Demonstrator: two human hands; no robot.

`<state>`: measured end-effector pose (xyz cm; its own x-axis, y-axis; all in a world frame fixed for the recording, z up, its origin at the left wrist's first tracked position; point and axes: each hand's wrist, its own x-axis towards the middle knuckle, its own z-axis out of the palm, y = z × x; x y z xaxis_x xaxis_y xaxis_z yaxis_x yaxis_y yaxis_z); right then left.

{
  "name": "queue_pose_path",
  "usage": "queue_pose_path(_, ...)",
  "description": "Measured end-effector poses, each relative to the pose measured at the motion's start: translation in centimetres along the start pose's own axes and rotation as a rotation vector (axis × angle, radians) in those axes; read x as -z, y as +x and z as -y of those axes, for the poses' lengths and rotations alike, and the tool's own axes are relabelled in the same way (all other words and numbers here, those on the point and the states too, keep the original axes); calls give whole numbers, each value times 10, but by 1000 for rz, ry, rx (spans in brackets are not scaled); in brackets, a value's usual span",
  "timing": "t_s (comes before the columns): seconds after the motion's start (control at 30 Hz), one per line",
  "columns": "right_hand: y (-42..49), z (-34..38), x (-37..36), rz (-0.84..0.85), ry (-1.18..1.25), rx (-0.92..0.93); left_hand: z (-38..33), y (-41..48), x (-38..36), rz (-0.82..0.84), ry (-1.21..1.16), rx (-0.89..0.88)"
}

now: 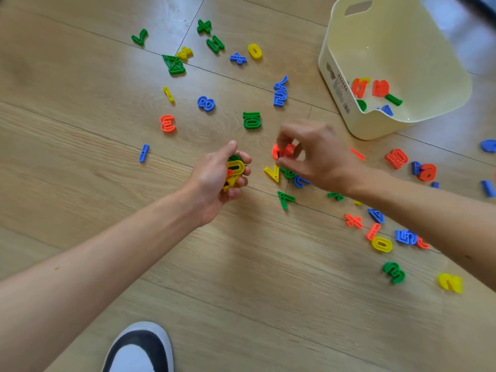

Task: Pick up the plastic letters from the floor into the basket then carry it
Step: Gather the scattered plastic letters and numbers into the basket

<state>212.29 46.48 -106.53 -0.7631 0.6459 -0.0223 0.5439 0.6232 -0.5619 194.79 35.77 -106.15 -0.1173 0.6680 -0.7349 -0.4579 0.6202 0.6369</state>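
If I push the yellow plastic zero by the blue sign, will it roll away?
Probably not: the yellow plastic zero lies flat on the smooth wooden floor, so it should slide. It looks stiff and light; the left hand holds several similar pieces at once.

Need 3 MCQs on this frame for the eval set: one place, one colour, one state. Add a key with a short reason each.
1. Where is the basket?
A) upper right, beyond the right hand
B) lower left corner
C) between the two hands

2. The piece pinched by the right hand is:
A) blue
B) orange
C) yellow

3. The left hand is:
A) lying flat
B) open and empty
C) gripping several pieces

Key:
1 A, the basket stands past the right hand, toward the top right.
2 B, orange shows between its fingertips.
3 C, yellow and green pieces sit inside its curled fingers.
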Motion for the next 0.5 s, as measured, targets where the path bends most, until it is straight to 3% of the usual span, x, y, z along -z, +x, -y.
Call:
queue_pose_path(0.27,-25,-5,-23,44,-277,42,2,-3,-6,20,7,7)
queue_pose_path(0.5,-25,-3,-27,-32,-122,-62,3,-8,-5,6,9,-13)
